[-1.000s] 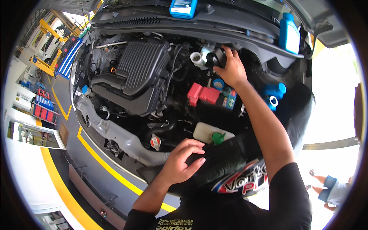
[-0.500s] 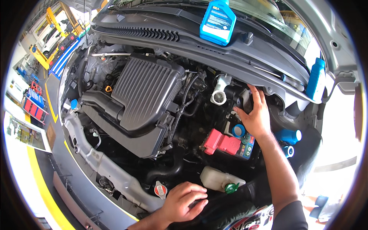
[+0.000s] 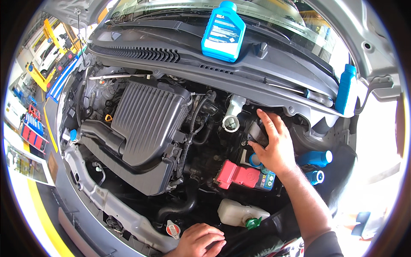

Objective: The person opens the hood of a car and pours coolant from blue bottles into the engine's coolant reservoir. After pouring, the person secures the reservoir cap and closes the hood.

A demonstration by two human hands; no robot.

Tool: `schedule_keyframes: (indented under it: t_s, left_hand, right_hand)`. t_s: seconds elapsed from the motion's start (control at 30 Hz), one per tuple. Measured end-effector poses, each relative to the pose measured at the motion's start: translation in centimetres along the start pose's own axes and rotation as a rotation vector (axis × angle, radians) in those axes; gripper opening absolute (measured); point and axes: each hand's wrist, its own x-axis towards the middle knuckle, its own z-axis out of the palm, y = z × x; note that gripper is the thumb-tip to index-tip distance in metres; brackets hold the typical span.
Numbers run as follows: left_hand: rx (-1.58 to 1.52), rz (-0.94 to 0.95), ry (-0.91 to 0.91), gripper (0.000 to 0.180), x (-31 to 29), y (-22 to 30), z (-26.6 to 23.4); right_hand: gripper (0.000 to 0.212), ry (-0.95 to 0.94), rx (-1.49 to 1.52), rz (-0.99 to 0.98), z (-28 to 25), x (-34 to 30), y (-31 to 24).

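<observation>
My right hand (image 3: 275,145) is spread over the battery, its fingers and thumb stretched around a dark bracket (image 3: 257,132); whether they touch it I cannot tell. Under its thumb lies a blue cap (image 3: 255,160), partly covered, beside the red terminal cover (image 3: 237,174). Left of the fingers stands a whitish fluid reservoir (image 3: 231,124) with its mouth uncovered. At the lower edge my left hand (image 3: 200,240) hangs loosely bent, thumb apart from the fingers, nothing visible in it. The radiator cap (image 3: 173,230) is just left of it. A pale tank (image 3: 239,213) with a green cap (image 3: 253,222) sits to its right.
A ribbed black engine cover (image 3: 150,122) fills the middle left. One blue bottle (image 3: 224,34) stands on the cowl, another (image 3: 346,92) at the right edge. Two more blue bottles (image 3: 316,158) (image 3: 315,177) lie right of my forearm. A screwdriver-like handle (image 3: 319,97) rests on the cowl.
The whole view has shifted, so the engine bay sits further left. My right hand stays over the battery and now covers more of the blue cap. My left hand sits lower in the picture.
</observation>
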Motion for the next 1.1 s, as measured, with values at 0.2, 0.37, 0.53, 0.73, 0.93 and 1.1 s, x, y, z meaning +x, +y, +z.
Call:
schedule_keyframes:
  t_s: [0.2, 0.37, 0.53, 0.73, 0.93, 1.1]
  left_hand:
    - [0.048, 0.007, 0.002, 0.012, -0.2, 0.1, 0.0]
    - [0.091, 0.017, 0.010, 0.015, -0.9, -1.0, -0.3]
    - [0.047, 0.030, 0.089, 0.019, -0.3, 0.0, 0.4]
    - [-0.936, -0.284, 0.020, 0.131, 0.6, 7.6, 3.5]
    - [-0.778, -0.221, 0.376, 0.085, 1.8, 5.9, 4.0]
    - [-0.565, -0.262, 0.355, 0.048, 5.4, 3.7, -2.4]
  right_hand:
    - [0.096, 0.021, -0.171, -0.060, -0.9, -0.4, -0.4]
    - [0.096, 0.014, -0.215, -0.112, -4.9, -0.8, -1.9]
    - [0.086, 0.090, -0.200, -0.238, -10.4, -6.2, -5.2]
    - [0.061, 0.282, -0.135, -0.382, -12.2, -14.5, -11.9]
    - [0.073, 0.093, 0.269, -0.312, -10.8, -16.5, -14.1]
    - [0.081, 0.052, 0.498, -0.236, -15.3, -16.4, -9.4]
